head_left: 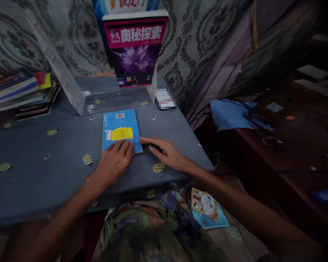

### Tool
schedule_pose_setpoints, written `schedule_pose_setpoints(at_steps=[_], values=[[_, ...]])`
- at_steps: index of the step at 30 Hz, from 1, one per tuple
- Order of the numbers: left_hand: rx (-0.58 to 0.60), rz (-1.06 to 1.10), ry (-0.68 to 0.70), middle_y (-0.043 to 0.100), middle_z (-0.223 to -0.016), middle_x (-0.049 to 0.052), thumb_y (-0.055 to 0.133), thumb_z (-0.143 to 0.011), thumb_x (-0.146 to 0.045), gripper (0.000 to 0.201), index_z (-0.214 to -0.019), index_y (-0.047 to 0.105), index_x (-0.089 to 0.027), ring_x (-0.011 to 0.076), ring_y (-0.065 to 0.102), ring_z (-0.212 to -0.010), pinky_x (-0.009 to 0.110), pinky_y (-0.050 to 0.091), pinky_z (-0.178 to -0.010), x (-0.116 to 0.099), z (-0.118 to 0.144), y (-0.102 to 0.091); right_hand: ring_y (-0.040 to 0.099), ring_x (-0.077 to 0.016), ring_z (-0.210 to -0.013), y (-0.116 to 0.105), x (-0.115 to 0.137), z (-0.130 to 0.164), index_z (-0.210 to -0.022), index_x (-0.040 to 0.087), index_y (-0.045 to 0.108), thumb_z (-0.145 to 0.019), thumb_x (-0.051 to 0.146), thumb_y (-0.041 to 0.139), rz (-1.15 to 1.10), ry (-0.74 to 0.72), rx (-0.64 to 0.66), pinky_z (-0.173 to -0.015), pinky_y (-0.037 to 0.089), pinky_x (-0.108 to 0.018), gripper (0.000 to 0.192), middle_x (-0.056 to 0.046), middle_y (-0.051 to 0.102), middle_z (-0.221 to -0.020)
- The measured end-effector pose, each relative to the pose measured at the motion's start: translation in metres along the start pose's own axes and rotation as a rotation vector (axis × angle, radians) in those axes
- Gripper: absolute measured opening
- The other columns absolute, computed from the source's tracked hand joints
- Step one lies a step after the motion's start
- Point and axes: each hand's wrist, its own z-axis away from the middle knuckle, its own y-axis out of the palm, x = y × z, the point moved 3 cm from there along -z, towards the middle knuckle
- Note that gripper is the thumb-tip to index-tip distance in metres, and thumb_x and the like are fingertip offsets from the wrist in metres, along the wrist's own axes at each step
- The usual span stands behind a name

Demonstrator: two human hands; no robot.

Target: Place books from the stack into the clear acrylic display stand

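Both forearms reach up from six o'clock onto the grey bench [30, 174]. Left hand [115, 162] lies palm down, fingers spread flat on the near edge of the blue book [121, 128], pressing rather than gripping. Right hand [166, 153] rests flat at the book's four o'clock corner, fingertips touching it. It lies back cover up at bench centre, showing barcode and yellow panel, a clear stand [71, 76] at twelve o'clock.

book under the fingers [120, 129]: light blue, yellow torn-paper patch, white barcode | upright book beyond the fingers [135, 51]: magenta band, purple burst | counter [44, 160]: grey-blue, yellow dotted ovals | wallpaper [196, 40]: grey damask | cloth right of the fingers [232, 114]: blue
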Motion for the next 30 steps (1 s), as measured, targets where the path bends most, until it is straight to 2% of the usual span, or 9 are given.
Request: schedule_pose_setpoints(at_steps=[3, 8, 11, 17, 22, 25, 30], values=[[0.031, -0.01, -0.006, 0.069, -0.122, 0.017, 0.045, -0.095, -0.008, 0.036, -0.126, 0.062, -0.01, 0.0279, 0.065, -0.112, 0.039, 0.057, -0.088, 0.002, -0.003, -0.007, 0.059, -0.0184, -0.128, -0.001, 0.0, 0.0, -0.14, 0.023, 0.056, -0.101, 0.021, 0.045, -0.043, 0.002, -0.01, -0.112, 0.046, -0.041, 0.041, -0.007, 0.063, -0.139], [0.074, 0.032, -0.03, 0.072, -0.117, 0.014, 0.046, -0.093, -0.007, 0.036, -0.124, 0.063, -0.013, 0.0274, 0.066, -0.107, 0.039, 0.06, -0.08, 0.005, -0.008, -0.015, 0.059, -0.0191, -0.127, -0.002, 0.001, 0.0, -0.14, 0.025, 0.057, -0.099, 0.021, 0.047, -0.044, 0.005, -0.005, -0.109, 0.048, -0.04, 0.042, -0.006, 0.063, -0.138], [0.051, 0.044, -0.023, 0.07, -0.119, 0.015, 0.045, -0.097, -0.015, 0.032, -0.124, 0.063, -0.012, 0.0281, 0.065, -0.109, 0.04, 0.059, -0.083, 0.003, -0.006, -0.014, 0.062, -0.0191, -0.123, -0.002, 0.0, 0.001, -0.137, 0.025, 0.06, -0.099, 0.02, 0.047, -0.021, 0.006, 0.0, -0.105, 0.05, -0.041, 0.04, -0.006, 0.066, -0.133], [-0.03, 0.112, 0.003, 0.067, -0.126, 0.017, 0.045, -0.102, -0.031, 0.037, -0.127, 0.062, -0.01, 0.0293, 0.062, -0.115, 0.045, 0.055, -0.094, 0.007, 0.002, -0.008, 0.062, -0.0198, -0.12, 0.0, 0.002, -0.001, -0.118, 0.019, 0.07, -0.098, 0.013, 0.045, 0.123, -0.093, 0.05, -0.105, 0.05, -0.045, 0.032, -0.009, 0.068, -0.129], [-0.075, 0.322, 0.014, 0.068, -0.126, 0.012, 0.039, -0.104, -0.032, 0.037, -0.127, 0.063, -0.016, 0.0258, 0.062, -0.116, 0.046, 0.052, -0.099, 0.036, 0.006, 0.003, 0.059, -0.0223, -0.125, 0.002, 0.005, -0.005, -0.123, 0.019, 0.068, -0.099, 0.018, 0.047, 0.228, -0.104, 0.069, -0.108, 0.048, -0.05, 0.031, -0.011, 0.067, -0.13], [-0.084, 0.367, -0.029, 0.065, -0.132, 0.012, 0.039, -0.104, -0.034, 0.039, -0.131, 0.061, -0.019, 0.0267, 0.06, -0.121, 0.049, 0.05, -0.103, 0.059, 0.004, 0.013, 0.053, -0.0249, -0.134, 0.004, 0.0, -0.014, -0.131, 0.018, 0.064, -0.101, 0.024, 0.05, 0.309, -0.1, 0.087, -0.113, 0.043, -0.053, 0.034, -0.012, 0.063, -0.137], [-0.056, 0.381, -0.13, 0.059, -0.142, 0.012, 0.036, -0.103, -0.039, 0.046, -0.137, 0.058, -0.018, 0.028, 0.056, -0.129, 0.05, 0.048, -0.108, 0.097, -0.005, 0.03, 0.045, -0.0272, -0.142, 0.004, -0.02, -0.049, -0.141, 0.016, 0.056, -0.103, 0.031, 0.049, 0.411, -0.047, 0.132, -0.117, 0.038, -0.053, 0.042, -0.014, 0.056, -0.146]])
